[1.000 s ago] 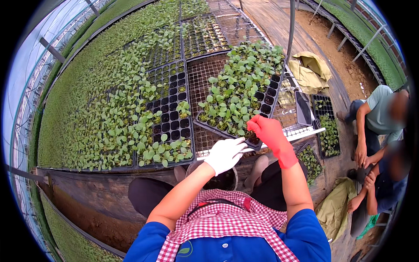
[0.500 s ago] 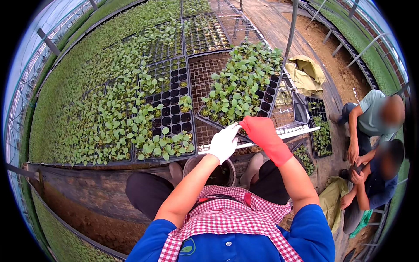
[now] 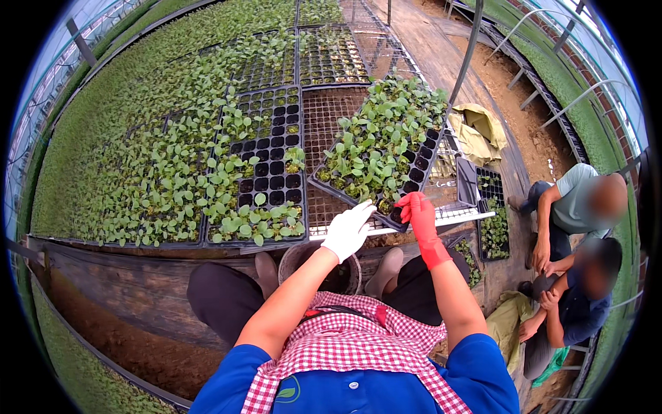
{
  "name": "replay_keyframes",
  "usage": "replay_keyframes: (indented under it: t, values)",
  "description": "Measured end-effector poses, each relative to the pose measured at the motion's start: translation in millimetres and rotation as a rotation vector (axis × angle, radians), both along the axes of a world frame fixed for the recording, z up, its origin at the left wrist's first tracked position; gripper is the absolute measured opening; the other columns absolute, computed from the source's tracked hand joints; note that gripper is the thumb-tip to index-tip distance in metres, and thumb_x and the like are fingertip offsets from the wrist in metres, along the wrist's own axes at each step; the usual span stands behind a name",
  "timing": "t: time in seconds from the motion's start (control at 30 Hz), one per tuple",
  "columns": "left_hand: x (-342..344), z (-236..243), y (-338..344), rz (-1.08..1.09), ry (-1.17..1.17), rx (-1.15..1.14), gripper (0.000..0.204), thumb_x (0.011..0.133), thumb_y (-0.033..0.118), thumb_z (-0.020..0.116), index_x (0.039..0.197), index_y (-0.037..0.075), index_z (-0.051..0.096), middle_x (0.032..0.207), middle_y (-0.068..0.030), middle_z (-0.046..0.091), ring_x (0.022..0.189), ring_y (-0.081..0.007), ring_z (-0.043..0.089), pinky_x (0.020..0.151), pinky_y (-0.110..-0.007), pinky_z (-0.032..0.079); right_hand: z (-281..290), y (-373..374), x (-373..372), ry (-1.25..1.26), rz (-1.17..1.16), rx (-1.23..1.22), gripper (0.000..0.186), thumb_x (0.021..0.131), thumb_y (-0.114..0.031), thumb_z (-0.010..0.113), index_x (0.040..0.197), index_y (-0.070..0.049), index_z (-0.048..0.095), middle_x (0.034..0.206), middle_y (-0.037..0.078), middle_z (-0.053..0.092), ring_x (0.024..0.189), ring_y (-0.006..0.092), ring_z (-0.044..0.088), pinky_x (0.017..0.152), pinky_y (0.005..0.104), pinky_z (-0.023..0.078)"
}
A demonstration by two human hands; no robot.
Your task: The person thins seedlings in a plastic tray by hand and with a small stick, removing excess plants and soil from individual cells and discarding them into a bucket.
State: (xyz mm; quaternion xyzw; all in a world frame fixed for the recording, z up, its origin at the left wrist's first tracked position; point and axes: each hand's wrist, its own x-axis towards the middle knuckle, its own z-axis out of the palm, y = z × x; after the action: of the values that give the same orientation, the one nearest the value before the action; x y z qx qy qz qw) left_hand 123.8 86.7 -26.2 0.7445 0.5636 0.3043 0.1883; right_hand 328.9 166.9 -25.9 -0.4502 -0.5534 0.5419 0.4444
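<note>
Corner work on the seedling tray, by my read. It sits askew on the mesh, directly ahead of my fingers, near corner right between both hands.

Right hand, red glove: fingers curled in, tips drawn together at that corner cell. Can't tell if a plug or stem is pinched; the glove hides it. Left hand, white glove: fingers stretched out, loosely parted, nothing visible in them. Tips are at the tray's near edge; touching or just above, can't tell.

Seedlings crowd the cells ahead of my fingertips. A strip of dark, leafless cells runs up the side ahead and right of the red fingers. Left tray, beyond the white fingers' left, has more dark cells among its plants. Bucket is nearer me than the left fingers, off to their left. Rail passes just right of the red glove.

Next move calls for, I'd judge: narrow pinch, low under the leaves, left fingers steadying the edge. Risk: snagging neighbouring leaves or rocking the corner.
</note>
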Motion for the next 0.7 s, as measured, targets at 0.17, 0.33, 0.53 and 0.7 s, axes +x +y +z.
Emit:
replay_keyframes:
  t: [0.17, 0.33, 0.53, 0.7]
  values:
    - [-9, 19, -17, -0.056, 0.082, 0.055, 0.037, 0.082, 0.015, 0.057, 0.119, 0.007, 0.058, 0.134, -0.0124, 0.052, 0.092, -0.0307, 0.06, 0.083, -0.042, 0.048, -2, -12, -1, -0.004, -0.028, 0.079, 0.036, 0.102, -0.03, 0.043, 0.09, -0.001, 0.061, 0.073, 0.005, 0.064, 0.053, 0.006, 0.051, 0.047, 0.0202, 0.043]
    - [-26, 28, -49, -0.076, 0.077, 0.025, 0.037, 0.083, 0.015, 0.058, 0.119, 0.006, 0.058, 0.134, -0.0131, 0.053, 0.095, -0.0311, 0.06, 0.085, -0.041, 0.048, 15, 9, -5, -0.101, -0.038, -0.09, 0.039, 0.103, -0.03, 0.039, 0.085, -0.003, 0.06, 0.067, 0.005, 0.063, 0.047, 0.0076, 0.05, 0.041, 0.0216, 0.04]
    - [-42, 18, -62, -0.026, 0.144, 0.093, 0.038, 0.084, 0.018, 0.058, 0.119, 0.006, 0.057, 0.132, -0.0143, 0.052, 0.115, -0.0309, 0.053, 0.1, -0.042, 0.041, 34, 24, 0, -0.227, 0.047, -0.214, 0.041, 0.103, -0.032, 0.036, 0.086, -0.004, 0.06, 0.069, 0.007, 0.065, 0.042, 0.0095, 0.05, 0.038, 0.0195, 0.033]
    - [-37, 7, -61, -0.001, 0.202, 0.081, 0.04, 0.082, 0.015, 0.059, 0.12, 0.003, 0.056, 0.13, -0.0162, 0.053, 0.121, -0.0324, 0.049, 0.108, -0.043, 0.034, 31, -13, 16, -0.014, -0.021, -0.03, 0.044, 0.104, -0.036, 0.034, 0.087, -0.004, 0.059, 0.075, 0.01, 0.068, 0.045, 0.0086, 0.052, 0.04, 0.0188, 0.035]
